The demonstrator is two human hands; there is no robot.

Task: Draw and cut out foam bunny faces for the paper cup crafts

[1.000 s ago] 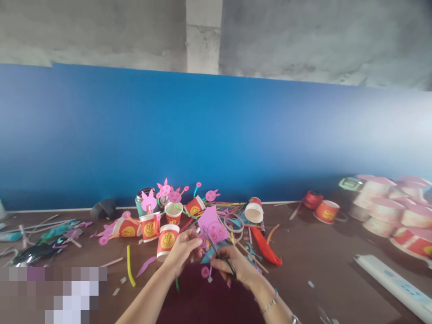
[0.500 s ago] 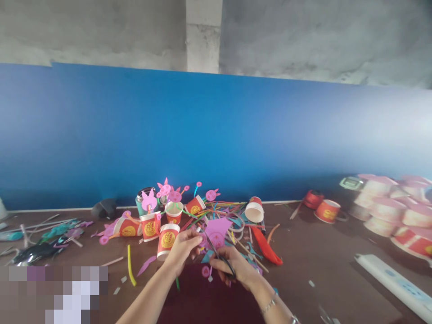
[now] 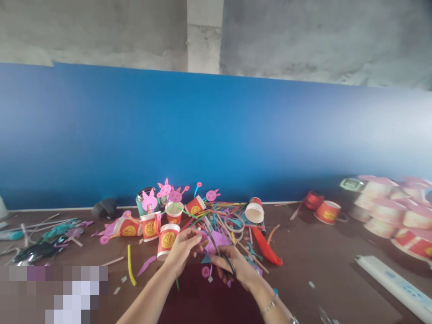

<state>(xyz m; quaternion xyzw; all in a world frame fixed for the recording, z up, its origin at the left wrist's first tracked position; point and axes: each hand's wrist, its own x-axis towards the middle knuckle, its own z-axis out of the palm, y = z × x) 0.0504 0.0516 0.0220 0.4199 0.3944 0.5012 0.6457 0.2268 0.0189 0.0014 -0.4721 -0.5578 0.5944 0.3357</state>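
Observation:
My left hand (image 3: 185,246) is closed in a pinch at the near edge of the pile. A piece of pink paper (image 3: 218,241) shows between my hands, and its edge runs to my left fingertips. Black-handled scissors (image 3: 228,263) are in my right hand (image 3: 238,266), with the blades pointing up and left across the paper. Whether the blades are parted is hard to see. Just left of my left hand stands a red and white paper cup (image 3: 168,242). Below the scissors lies a small round pink cutout (image 3: 205,271).
Behind my hands, several red cups with pink pig-face cutouts (image 3: 149,201) stand beside a heap of coloured strips (image 3: 224,216). A red bag-like piece (image 3: 266,248) lies right of it. Farther right are stacked cups (image 3: 388,209) and a white power strip (image 3: 394,285). A blue partition (image 3: 216,135) rises behind.
The pink paper between my hands has dropped or turned, and its drawn face no longer shows. The scissors have shifted slightly. My left hand has hardly moved.

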